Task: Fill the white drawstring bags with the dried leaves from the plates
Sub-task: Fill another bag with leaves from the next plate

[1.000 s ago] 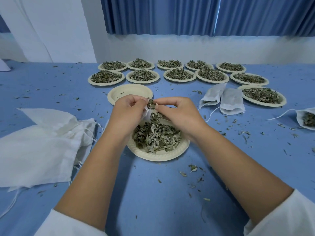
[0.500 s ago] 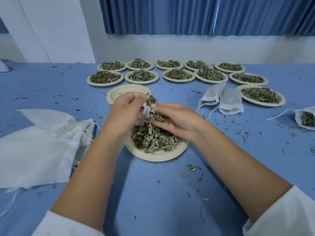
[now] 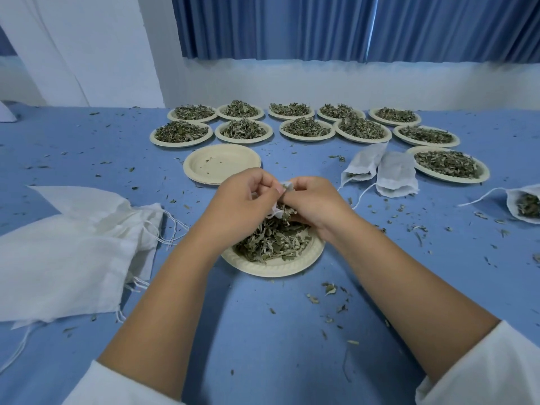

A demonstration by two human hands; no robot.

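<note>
A plate (image 3: 274, 267) heaped with dried leaves (image 3: 271, 244) sits on the blue table (image 3: 263, 340), and both hands meet just above its far edge. Between them is a small white bag (image 3: 287, 187), mostly hidden by the fingers, with only bits of its cloth showing. The left hand (image 3: 242, 200) is curled, its fingertips pinching the bag's white edge. The right hand (image 3: 315, 203) is curled too and grips the bag from the other side, with leaves bunched under its fingers. Whether the bag's mouth is open cannot be told.

Just beyond the plate lies an empty plate (image 3: 222, 163) with a few crumbs in it. Further beyond, two rows of full plates (image 3: 181, 144) run across the table, and one more sits beyond and to the right. Right of the plate and a little beyond it, two small bags (image 3: 396, 173) lie side by side, touching, their strings trailing towards the plate. Far right of the plate, at the frame's edge, an open bag (image 3: 523, 204) lies on its side showing leaves inside. Left of the plate is a pile of larger white cloth bags (image 3: 67, 252) with loose drawstrings. Leaf scraps (image 3: 330, 289) are scattered round the plate, thickest in front of it and to the right. A blue curtain (image 3: 350, 24) hangs behind it all.
</note>
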